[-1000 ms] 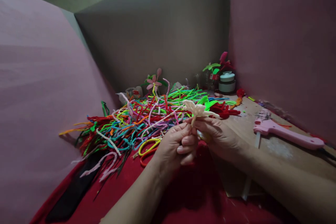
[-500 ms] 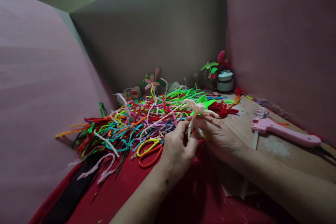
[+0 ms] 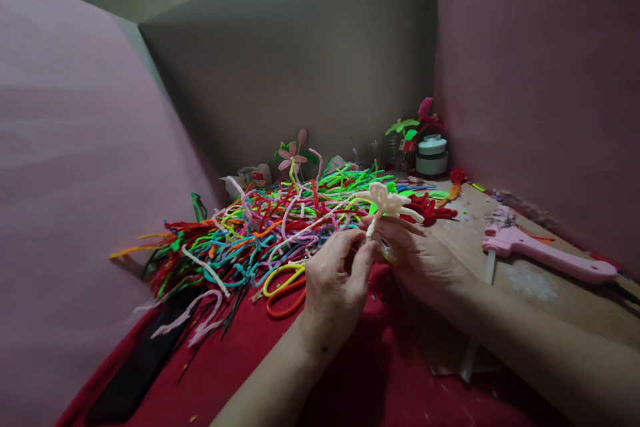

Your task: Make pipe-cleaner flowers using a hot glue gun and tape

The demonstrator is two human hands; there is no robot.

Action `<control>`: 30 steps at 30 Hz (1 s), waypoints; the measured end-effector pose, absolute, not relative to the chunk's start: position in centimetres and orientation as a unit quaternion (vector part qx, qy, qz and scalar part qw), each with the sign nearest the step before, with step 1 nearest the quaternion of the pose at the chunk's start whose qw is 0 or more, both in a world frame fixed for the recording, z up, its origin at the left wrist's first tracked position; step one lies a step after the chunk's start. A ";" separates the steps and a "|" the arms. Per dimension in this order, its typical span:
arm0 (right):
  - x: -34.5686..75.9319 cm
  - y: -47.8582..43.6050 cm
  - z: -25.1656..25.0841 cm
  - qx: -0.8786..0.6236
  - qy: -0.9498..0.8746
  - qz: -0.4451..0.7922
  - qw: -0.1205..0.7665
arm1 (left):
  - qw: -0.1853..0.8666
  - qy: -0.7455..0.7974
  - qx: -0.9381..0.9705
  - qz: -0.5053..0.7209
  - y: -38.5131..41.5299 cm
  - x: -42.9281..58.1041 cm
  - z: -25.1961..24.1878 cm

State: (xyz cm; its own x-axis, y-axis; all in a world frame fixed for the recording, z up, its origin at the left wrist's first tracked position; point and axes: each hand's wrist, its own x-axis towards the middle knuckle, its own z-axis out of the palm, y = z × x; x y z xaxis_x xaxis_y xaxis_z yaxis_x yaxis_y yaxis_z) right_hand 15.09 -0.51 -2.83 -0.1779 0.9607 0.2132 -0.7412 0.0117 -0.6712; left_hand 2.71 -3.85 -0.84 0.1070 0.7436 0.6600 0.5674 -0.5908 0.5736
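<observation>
Between my hands stands a white pipe-cleaner flower (image 3: 383,199), its petals spread upward. My left hand (image 3: 337,273) is closed, with thumb and forefinger pinching the flower's short stem. My right hand (image 3: 425,260) wraps its fingers around the flower just under the petals. A clear yellowish ring (image 3: 391,251), which looks like a small roll of tape, shows at my right palm, partly hidden by the fingers. Scissors with yellow and red-orange handles (image 3: 285,303) lie beside my left hand, their blades hidden.
A big heap of coloured pipe cleaners (image 3: 265,220) lies ahead on the red cloth (image 3: 260,373). At right, a pink glue gun (image 3: 550,255) rests on a brown board (image 3: 520,320). Behind are a lidded pot (image 3: 432,155) and a pink flower (image 3: 291,157). A black flat object (image 3: 135,360) lies left.
The white flower has turned, so its petals show more openly. My left fingers have shifted slightly on the stem, and more of the yellowish ring shows. The view has moved a little.
</observation>
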 end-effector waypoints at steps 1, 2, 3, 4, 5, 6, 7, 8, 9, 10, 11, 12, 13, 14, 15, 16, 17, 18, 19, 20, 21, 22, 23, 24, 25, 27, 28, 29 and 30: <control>15.1 -0.4 -2.9 -0.158 -0.340 0.689 0.620 | 0.115 0.452 0.727 0.505 -3.9 2.7 -0.7; 15.1 -0.4 -2.9 -0.158 -0.337 0.693 0.618 | 0.146 0.461 0.713 0.509 -3.9 2.7 -0.4; 15.1 -0.3 -2.9 -0.159 -0.335 0.695 0.616 | 0.180 0.469 0.696 0.513 -3.9 2.7 -0.2; 15.1 -0.3 -2.9 -0.163 -0.335 0.696 0.615 | 0.218 0.475 0.678 0.518 -3.9 2.7 0.1; 15.1 -0.4 -2.9 -0.169 -0.335 0.696 0.613 | 0.256 0.477 0.659 0.522 -3.8 2.7 0.3; 15.1 -0.4 -2.9 -0.176 -0.336 0.694 0.612 | 0.293 0.477 0.640 0.526 -3.7 2.7 0.5; 15.1 -0.4 -2.9 -0.184 -0.337 0.692 0.612 | 0.326 0.473 0.625 0.528 -3.5 2.7 0.7; 15.1 -0.5 -2.8 -0.189 -0.340 0.689 0.612 | 0.356 0.469 0.613 0.528 -3.4 2.7 0.9; 15.1 -0.5 -2.8 -0.191 -0.343 0.687 0.612 | 0.381 0.464 0.603 0.526 -3.3 2.6 1.0; 15.1 -0.6 -2.7 -0.189 -0.347 0.685 0.613 | 0.403 0.460 0.594 0.522 -3.2 2.5 1.1; 15.1 -0.6 -2.7 -0.183 -0.352 0.683 0.613 | 0.425 0.456 0.586 0.517 -3.1 2.4 1.2; 15.1 -0.6 -2.7 -0.177 -0.358 0.683 0.611 | 0.450 0.451 0.577 0.511 -3.0 2.3 1.2; 15.2 -0.6 -2.7 -0.171 -0.365 0.685 0.607 | 0.478 0.445 0.568 0.501 -3.0 2.2 1.2; 15.2 -0.6 -2.7 -0.168 -0.371 0.686 0.603 | 0.506 0.438 0.558 0.491 -2.9 2.1 1.1; 15.2 -0.5 -2.7 -0.169 -0.375 0.687 0.599 | 0.529 0.431 0.549 0.483 -2.9 2.0 1.0; 15.2 -0.5 -2.8 -0.171 -0.379 0.687 0.596 | 0.548 0.425 0.540 0.478 -2.8 1.9 1.0; 15.2 -0.5 -2.8 -0.173 -0.381 0.686 0.595 | 0.563 0.421 0.529 0.476 -2.8 1.8 0.9; 15.2 -0.5 -2.9 -0.174 -0.385 0.683 0.596 | 0.576 0.419 0.517 0.475 -2.7 1.7 0.8; 15.2 -0.5 -2.9 -0.172 -0.390 0.679 0.598 | 0.591 0.417 0.504 0.472 -2.7 1.6 0.8; 15.2 -0.5 -2.9 -0.170 -0.397 0.676 0.597 | 0.610 0.416 0.489 0.465 -2.6 1.6 0.7; 15.2 -0.5 -2.9 -0.167 -0.405 0.675 0.594 | 0.633 0.411 0.475 0.452 -2.5 1.5 0.7; 15.2 -0.6 -2.9 -0.165 -0.411 0.676 0.589 | 0.657 0.404 0.462 0.437 -2.5 1.4 0.7; 15.2 -0.6 -2.9 -0.165 -0.415 0.678 0.584 | 0.680 0.396 0.451 0.421 -2.5 1.4 0.7; 15.2 -0.6 -3.0 -0.166 -0.416 0.681 0.579 | 0.698 0.390 0.443 0.405 -2.4 1.3 0.7; 15.2 -0.7 -3.0 -0.168 -0.414 0.685 0.575 | 0.712 0.386 0.437 0.391 -2.4 1.2 0.7; 15.2 -0.7 -3.0 -0.165 -0.405 0.694 0.572 | 0.727 0.377 0.437 0.371 -2.4 1.1 0.8; 15.2 -0.7 -3.1 -0.160 -0.401 0.699 0.570 | 0.731 0.371 0.441 0.366 -2.4 1.1 0.8; 15.1 -0.6 -3.1 -0.155 -0.399 0.703 0.568 | 0.733 0.365 0.445 0.363 -2.5 1.1 0.9; 15.1 -0.6 -3.1 -0.150 -0.397 0.707 0.566 | 0.734 0.357 0.448 0.365 -2.5 1.1 0.9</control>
State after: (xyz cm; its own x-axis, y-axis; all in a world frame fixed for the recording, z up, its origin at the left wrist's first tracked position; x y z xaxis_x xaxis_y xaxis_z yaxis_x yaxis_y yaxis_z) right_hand 15.08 -0.62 -3.15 -0.3145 0.9191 0.2371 -0.6802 -0.0440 -0.7317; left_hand 1.11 -2.48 0.89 0.4776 0.8562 -0.1971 -0.2156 0.3317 0.9184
